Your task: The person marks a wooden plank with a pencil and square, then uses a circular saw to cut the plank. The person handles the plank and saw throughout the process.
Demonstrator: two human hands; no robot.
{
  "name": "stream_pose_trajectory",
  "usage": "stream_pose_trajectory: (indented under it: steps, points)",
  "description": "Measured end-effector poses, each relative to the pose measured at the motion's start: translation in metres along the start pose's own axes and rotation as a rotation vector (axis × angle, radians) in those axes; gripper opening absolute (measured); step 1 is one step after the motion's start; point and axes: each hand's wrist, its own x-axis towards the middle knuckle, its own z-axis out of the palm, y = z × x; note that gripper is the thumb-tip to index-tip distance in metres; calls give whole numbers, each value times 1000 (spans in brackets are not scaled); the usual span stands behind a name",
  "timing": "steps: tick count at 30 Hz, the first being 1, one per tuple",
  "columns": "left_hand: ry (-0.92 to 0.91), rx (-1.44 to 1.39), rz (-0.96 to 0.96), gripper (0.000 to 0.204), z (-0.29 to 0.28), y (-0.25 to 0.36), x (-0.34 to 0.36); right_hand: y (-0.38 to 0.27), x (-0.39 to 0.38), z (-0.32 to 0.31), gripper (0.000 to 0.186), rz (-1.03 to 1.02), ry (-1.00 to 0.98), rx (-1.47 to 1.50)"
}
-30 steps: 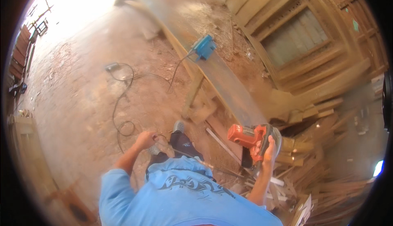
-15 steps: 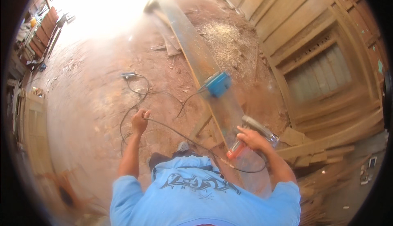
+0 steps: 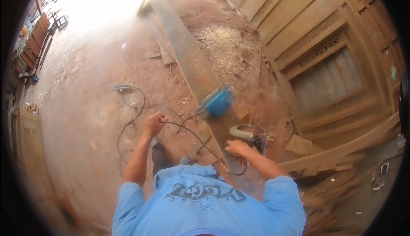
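My left hand (image 3: 153, 124) is closed around a black power cord (image 3: 199, 140), held up left of a long wooden board. The cord droops from this hand to the right, passing below my right hand. My right hand (image 3: 238, 148) is closed on the handle of a circular saw (image 3: 242, 132). Its grey rounded guard and dark body show beyond my fingers; the handle is mostly hidden. The saw is at the near end of the board (image 3: 183, 48), but I cannot tell whether it touches the wood. Farther up the board sits a blue power tool (image 3: 218, 102), its cord hanging off the left side.
On the dirt floor at left lies a cord with a small grey connector box (image 3: 122, 88). Sawdust (image 3: 222, 39) is heaped right of the board. Large wooden panelled frames (image 3: 311, 60) lean along the right, with offcuts (image 3: 300, 145) below. Stacked planks (image 3: 36, 39) stand far left.
My right hand and the saw have moved left and a little nearer, and the saw has turned. My left hand, holding the cord, has shifted slightly right. The view has shifted a little.
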Motion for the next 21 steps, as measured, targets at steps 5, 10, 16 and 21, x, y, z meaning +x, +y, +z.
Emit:
stream_pose_trajectory:
  steps: [5,10,16,21]
  points:
    - [-213,-69,71,26,9,-15,50,-17,43,14,50,85,67,-17]
    - [-481,-136,44,28,3,-38,96,-28,68,11,45,183,29,36]
    - [-588,-232,163,34,-40,-47,141,-86,45,-31,50,236,-18,18]
    - [-797,-359,176,33,-87,-40,163,-200,24,-105,59,-227,412,461]
